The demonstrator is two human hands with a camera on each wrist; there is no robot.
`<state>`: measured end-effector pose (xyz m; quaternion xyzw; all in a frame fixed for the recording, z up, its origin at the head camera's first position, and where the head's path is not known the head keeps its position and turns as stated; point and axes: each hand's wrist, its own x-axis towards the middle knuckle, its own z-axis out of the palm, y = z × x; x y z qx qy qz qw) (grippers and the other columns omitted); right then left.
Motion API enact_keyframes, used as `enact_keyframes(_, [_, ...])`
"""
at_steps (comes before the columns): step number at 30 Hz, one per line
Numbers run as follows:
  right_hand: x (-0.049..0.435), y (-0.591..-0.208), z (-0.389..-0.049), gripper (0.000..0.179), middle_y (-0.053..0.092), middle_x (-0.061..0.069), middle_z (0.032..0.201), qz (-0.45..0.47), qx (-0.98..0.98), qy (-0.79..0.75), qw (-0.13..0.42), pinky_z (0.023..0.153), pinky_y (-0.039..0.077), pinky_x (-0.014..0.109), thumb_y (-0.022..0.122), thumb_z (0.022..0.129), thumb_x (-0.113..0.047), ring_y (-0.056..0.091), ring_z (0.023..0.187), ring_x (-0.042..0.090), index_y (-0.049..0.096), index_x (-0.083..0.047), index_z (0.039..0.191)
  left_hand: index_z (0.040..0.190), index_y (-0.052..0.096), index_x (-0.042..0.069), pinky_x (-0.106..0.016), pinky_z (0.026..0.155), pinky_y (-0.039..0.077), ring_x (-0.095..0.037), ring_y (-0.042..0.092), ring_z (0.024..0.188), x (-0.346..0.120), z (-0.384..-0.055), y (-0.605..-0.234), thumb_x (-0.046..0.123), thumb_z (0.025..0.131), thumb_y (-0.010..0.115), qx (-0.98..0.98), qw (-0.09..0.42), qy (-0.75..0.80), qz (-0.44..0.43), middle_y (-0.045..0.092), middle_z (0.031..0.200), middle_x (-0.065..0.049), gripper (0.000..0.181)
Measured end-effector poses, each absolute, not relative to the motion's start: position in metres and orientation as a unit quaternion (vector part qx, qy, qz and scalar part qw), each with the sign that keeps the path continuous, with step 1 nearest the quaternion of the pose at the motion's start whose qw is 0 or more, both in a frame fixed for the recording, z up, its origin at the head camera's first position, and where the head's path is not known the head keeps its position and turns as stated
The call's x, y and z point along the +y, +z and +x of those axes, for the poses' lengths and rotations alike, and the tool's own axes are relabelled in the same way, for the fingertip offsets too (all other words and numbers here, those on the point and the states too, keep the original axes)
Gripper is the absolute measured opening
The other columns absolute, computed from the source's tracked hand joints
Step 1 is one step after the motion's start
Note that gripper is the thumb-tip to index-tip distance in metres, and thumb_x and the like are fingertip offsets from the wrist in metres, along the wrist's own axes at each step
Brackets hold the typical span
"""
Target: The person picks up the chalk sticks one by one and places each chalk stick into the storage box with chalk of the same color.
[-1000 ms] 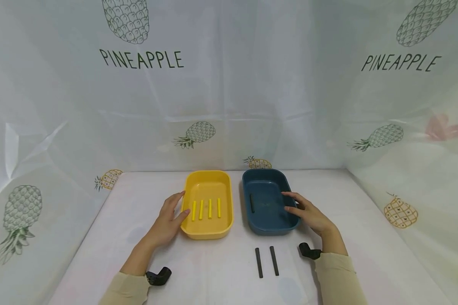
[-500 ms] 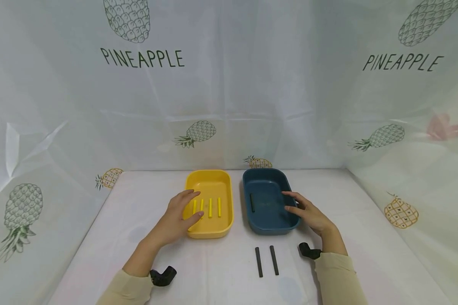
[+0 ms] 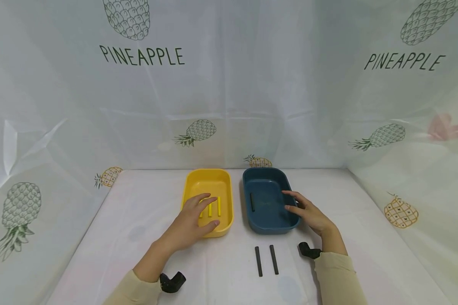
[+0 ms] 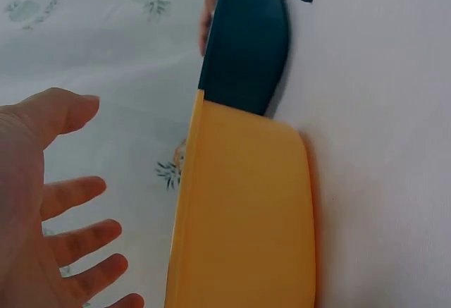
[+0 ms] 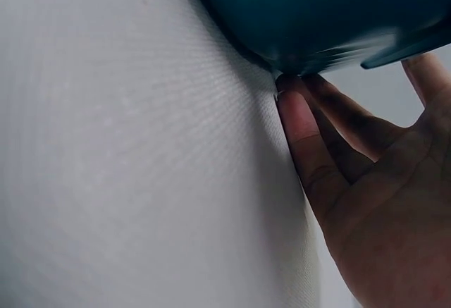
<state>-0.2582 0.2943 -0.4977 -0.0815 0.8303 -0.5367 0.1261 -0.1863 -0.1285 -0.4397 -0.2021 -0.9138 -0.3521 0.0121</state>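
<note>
My left hand (image 3: 188,224) hovers over the near left part of a yellow tray (image 3: 208,178), fingers spread and slightly bent. The left wrist view shows nothing in its grasp, fingers apart above the tray rim. Several thin yellow sticks (image 3: 219,206) lie side by side in that tray, some partly hidden by the hand. At the right side of a blue tray (image 3: 269,176) rests my right hand (image 3: 311,217), two fingertips over the rim. In the right wrist view, its other fingers (image 5: 303,121) touch the tray's outer wall low down. One dark stick (image 3: 252,202) lies inside the blue tray.
Two dark sticks, a left one (image 3: 258,261) and a right one (image 3: 274,259), lie on the white tablecloth (image 3: 221,279) in front of the blue tray. Behind both trays rises a pineapple-printed curtain (image 3: 267,106). Black wrist mounts sit below each hand.
My left hand has left the yellow tray's left rim and moved right, over the tray's near part and its sticks. The right hand keeps its place at the blue tray.
</note>
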Motion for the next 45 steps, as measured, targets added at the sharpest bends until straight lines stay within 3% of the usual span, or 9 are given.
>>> enact_keyframes(9, [0.296, -0.499, -0.258, 0.063, 0.013, 0.013, 0.174, -0.081, 0.826, -0.543, 0.128, 0.122, 0.016, 0.076, 0.066, 0.102, -0.035, 0.004, 0.16, 0.049, 0.04, -0.025, 0.158, 0.153, 0.05, 0.027, -0.053, 0.117, 0.045, -0.028, 0.038, 0.15, -0.114, -0.181, -0.444, 0.045, 0.093, 0.076, -0.921, 0.027, -0.32, -0.22, 0.041, 0.161, 0.0, 0.068])
enact_keyframes(19, [0.297, -0.502, -0.259, 0.062, 0.012, 0.013, 0.175, -0.08, 0.826, -0.543, 0.13, 0.122, 0.014, 0.076, 0.066, 0.102, -0.037, 0.001, 0.16, 0.048, 0.04, -0.028, 0.158, 0.152, 0.051, 0.026, -0.058, 0.123, 0.036, -0.031, 0.037, 0.151, -0.097, -0.171, -0.443, 0.049, 0.09, 0.078, -0.918, 0.028, -0.319, -0.236, 0.043, 0.16, 0.002, 0.072])
enact_keyframes(26, [0.299, -0.504, -0.262, 0.062, 0.011, 0.01, 0.175, -0.077, 0.822, -0.549, 0.132, 0.123, 0.013, 0.075, 0.067, 0.101, -0.039, 0.001, 0.161, 0.045, 0.041, -0.032, 0.157, 0.152, 0.051, 0.026, -0.056, 0.118, 0.042, -0.027, 0.045, 0.144, -0.083, -0.165, -0.439, 0.053, 0.089, 0.078, -0.916, 0.024, -0.303, -0.262, 0.048, 0.156, 0.001, 0.074])
enact_keyframes(36, [0.299, -0.504, -0.263, 0.062, 0.012, 0.01, 0.175, -0.074, 0.822, -0.55, 0.132, 0.123, 0.013, 0.075, 0.068, 0.1, -0.041, 0.001, 0.161, 0.045, 0.042, -0.034, 0.156, 0.151, 0.05, 0.029, -0.042, 0.112, 0.05, -0.017, 0.052, 0.132, -0.063, -0.161, -0.436, 0.054, 0.089, 0.077, -0.917, 0.011, -0.268, -0.295, 0.054, 0.148, 0.008, 0.072])
enact_keyframes(45, [0.298, -0.504, -0.266, 0.06, 0.011, 0.01, 0.175, -0.08, 0.817, -0.556, 0.13, 0.122, 0.015, 0.076, 0.067, 0.102, -0.034, 0.002, 0.16, 0.047, 0.043, -0.031, 0.156, 0.152, 0.05, 0.026, -0.038, 0.114, 0.05, -0.015, 0.053, 0.135, -0.046, -0.156, -0.442, 0.056, 0.091, 0.075, -0.903, -0.037, -0.283, -0.32, 0.052, 0.149, 0.007, 0.072])
